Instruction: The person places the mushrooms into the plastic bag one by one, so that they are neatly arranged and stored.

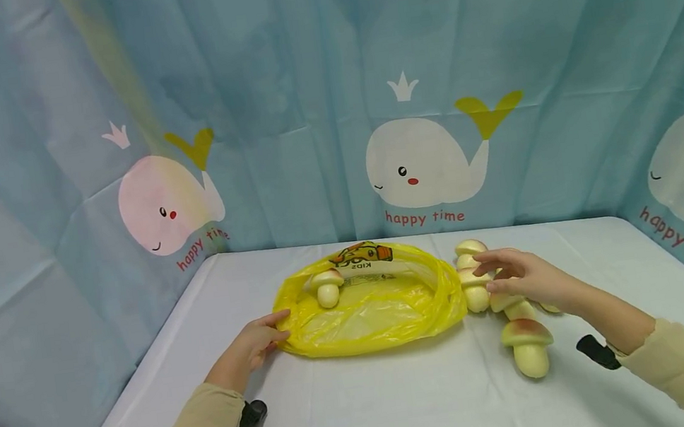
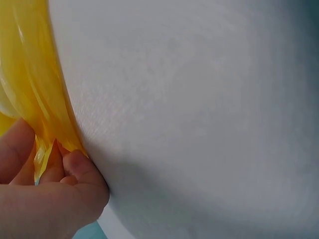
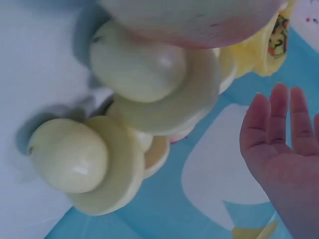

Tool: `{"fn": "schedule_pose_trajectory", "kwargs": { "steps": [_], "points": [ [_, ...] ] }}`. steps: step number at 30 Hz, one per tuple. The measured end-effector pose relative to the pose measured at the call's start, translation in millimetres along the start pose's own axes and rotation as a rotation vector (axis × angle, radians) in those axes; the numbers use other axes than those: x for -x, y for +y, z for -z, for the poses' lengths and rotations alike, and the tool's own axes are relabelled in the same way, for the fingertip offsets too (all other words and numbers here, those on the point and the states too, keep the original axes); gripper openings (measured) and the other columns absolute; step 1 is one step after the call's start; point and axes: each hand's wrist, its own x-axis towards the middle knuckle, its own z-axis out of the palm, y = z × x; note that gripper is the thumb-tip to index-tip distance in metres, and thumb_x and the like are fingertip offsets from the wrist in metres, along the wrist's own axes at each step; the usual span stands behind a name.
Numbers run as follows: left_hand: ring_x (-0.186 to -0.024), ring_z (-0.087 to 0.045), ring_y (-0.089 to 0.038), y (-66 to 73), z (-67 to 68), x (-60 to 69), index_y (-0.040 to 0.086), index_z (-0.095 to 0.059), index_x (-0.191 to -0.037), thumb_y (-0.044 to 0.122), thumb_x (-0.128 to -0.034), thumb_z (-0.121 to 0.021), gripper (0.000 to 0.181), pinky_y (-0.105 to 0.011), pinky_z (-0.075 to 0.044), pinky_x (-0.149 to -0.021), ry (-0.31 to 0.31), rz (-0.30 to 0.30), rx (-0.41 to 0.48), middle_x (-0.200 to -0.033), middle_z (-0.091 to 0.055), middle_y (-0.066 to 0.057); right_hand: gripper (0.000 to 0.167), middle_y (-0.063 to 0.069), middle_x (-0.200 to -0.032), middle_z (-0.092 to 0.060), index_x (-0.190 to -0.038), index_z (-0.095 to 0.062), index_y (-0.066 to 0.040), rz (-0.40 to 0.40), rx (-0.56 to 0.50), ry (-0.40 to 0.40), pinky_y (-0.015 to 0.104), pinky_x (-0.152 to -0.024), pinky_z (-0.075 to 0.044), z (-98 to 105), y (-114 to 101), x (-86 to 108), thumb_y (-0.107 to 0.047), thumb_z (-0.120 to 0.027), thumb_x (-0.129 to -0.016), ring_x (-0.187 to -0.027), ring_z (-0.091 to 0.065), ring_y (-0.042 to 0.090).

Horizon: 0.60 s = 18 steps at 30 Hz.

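A yellow plastic bag [image 1: 362,325] lies spread with its mouth wide, and one toy mushroom [image 1: 328,288] sits inside its left part. At the bag's left edge my left hand [image 1: 257,341] holds the rim; the left wrist view shows the thumb and curled fingers around the yellow plastic [image 2: 37,74]. My right hand [image 1: 532,277] hovers above a group of toy mushrooms right of the bag, holding nothing. Its fingers [image 3: 278,114] are extended in the right wrist view, apart from the mushrooms [image 3: 72,154]. The hand partly hides several of them in the head view.
Nearest the front of the group stands a mushroom with a brownish-green cap [image 1: 528,347]. A white cloth covers the table [image 1: 391,407]. Blue curtains [image 1: 303,104] with whale prints hang behind it and along its sides.
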Motion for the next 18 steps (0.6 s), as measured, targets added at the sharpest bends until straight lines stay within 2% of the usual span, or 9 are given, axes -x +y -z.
{"fn": "schedule_pose_trajectory", "kwargs": {
  "steps": [4,9,13,18],
  "points": [
    [-0.123,-0.034,-0.031,-0.2,-0.7,-0.5,0.002,-0.043,-0.144,-0.005,-0.0935,-0.057,0.053,-0.03,-0.037,-0.087,0.001,-0.001,0.001,-0.155,-0.024,-0.023,0.05,0.024,-0.123,-0.056,-0.137,-0.045,0.008,0.099,0.094,0.004,0.025,-0.082,-0.05,5.6,11.4,10.1,-0.01,-0.063,-0.094,-0.101,-0.059,0.021],
    [-0.126,-0.034,-0.032,0.1,-2.0,0.3,0.002,-0.043,-0.145,-0.006,-0.0933,-0.057,0.054,-0.032,-0.037,-0.09,0.001,-0.005,-0.001,-0.155,-0.023,-0.023,0.053,0.014,-0.121,-0.061,-0.137,-0.046,0.007,0.161,0.177,0.005,0.029,-0.078,-0.049,5.1,26.0,23.7,-0.007,-0.067,-0.091,-0.102,-0.057,0.013],
    [-0.127,-0.034,-0.032,0.1,-2.5,0.8,0.001,-0.043,-0.144,-0.006,-0.0931,-0.057,0.054,-0.032,-0.037,-0.091,0.006,-0.007,-0.004,-0.155,-0.023,-0.023,0.059,0.005,-0.123,-0.062,-0.14,-0.046,-0.003,0.199,0.234,0.014,0.032,-0.076,-0.045,1.4,35.7,34.1,-0.009,-0.071,-0.087,-0.105,-0.052,0.008],
    [-0.128,-0.033,-0.032,0.1,-2.0,1.7,0.002,-0.043,-0.145,-0.006,-0.0934,-0.057,0.054,-0.033,-0.036,-0.094,0.008,-0.002,0.001,-0.155,-0.023,-0.023,0.064,0.002,-0.125,-0.062,-0.142,-0.048,-0.011,0.265,0.288,0.017,0.025,-0.086,-0.044,-2.6,42.6,40.3,-0.011,-0.076,-0.084,-0.111,-0.049,0.003]
  ]
}}
